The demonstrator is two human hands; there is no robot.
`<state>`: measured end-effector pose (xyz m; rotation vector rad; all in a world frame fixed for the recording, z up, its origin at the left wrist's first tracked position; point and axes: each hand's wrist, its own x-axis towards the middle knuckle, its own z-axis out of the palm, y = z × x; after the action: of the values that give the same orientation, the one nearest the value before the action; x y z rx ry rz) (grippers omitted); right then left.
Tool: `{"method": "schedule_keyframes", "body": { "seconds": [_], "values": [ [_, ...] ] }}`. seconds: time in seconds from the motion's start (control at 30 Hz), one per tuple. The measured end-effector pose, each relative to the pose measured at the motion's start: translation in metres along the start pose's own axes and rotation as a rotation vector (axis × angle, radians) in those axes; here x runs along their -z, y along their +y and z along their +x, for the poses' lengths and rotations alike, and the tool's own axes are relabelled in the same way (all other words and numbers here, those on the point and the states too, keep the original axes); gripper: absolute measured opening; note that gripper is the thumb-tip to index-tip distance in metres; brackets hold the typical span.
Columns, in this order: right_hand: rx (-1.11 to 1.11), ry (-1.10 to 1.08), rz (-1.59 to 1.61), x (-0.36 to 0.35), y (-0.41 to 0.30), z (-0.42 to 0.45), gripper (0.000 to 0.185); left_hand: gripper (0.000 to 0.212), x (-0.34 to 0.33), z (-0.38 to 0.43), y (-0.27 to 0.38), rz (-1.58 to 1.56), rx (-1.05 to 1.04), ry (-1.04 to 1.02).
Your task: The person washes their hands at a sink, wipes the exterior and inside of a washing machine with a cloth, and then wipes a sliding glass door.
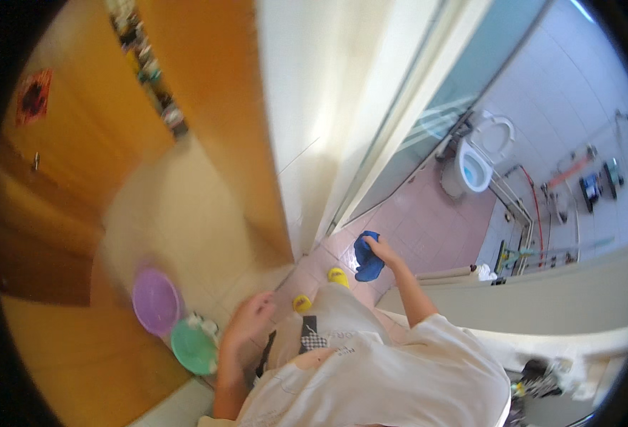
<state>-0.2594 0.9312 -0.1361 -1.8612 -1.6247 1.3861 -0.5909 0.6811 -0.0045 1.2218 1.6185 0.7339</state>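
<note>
In my right hand (381, 251) is a bunched blue cloth (367, 261), which hangs down over the pink tiled floor by the bathroom doorway. My left hand (252, 317) is blurred at my left side; its fingers look loosely bent and a little apart, with nothing visible in them. A purple basin (156, 304) and a green basin (194, 347) stand on the floor beyond that hand, apart from it. Below me are my feet in yellow slippers (338, 276), close to the threshold.
A white toilet (473, 169) with its lid raised stands farther inside the bathroom. Cleaning tools, including a green-headed brush (501, 256), are along the right wall. A white door frame (370, 187) is ahead, and wooden doors (207, 80) rise on the left.
</note>
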Motion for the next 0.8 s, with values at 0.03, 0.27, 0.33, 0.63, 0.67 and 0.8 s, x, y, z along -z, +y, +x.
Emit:
{"method": "schedule_keyframes", "body": {
  "seconds": [0.03,0.27,0.33,0.63,0.67,0.8],
  "values": [
    [0.002,0.042,0.031,0.016,-0.023,-0.019,0.051,0.039,-0.013,0.017,0.014,-0.019,-0.017,-0.141],
    [0.230,-0.210,0.663,0.081,-0.124,-0.124,0.039,0.068,-0.104,0.103,0.102,-0.181,-0.556,-0.060],
    [0.557,-0.276,0.314,0.108,-0.166,-0.157,0.031,0.071,-0.106,0.118,0.131,-0.452,-0.458,-0.255],
    [0.897,-0.008,-0.137,0.267,-0.178,-0.129,0.032,0.063,-0.118,0.189,0.238,-0.423,-0.307,-0.347],
    [0.827,0.024,-0.169,0.284,-0.181,-0.129,0.032,0.061,-0.120,0.197,0.244,-0.409,-0.329,-0.314],
    [0.818,0.197,-0.091,0.327,-0.150,-0.092,0.027,0.059,-0.126,0.235,0.271,-0.302,-0.207,-0.438]
  ]
}}
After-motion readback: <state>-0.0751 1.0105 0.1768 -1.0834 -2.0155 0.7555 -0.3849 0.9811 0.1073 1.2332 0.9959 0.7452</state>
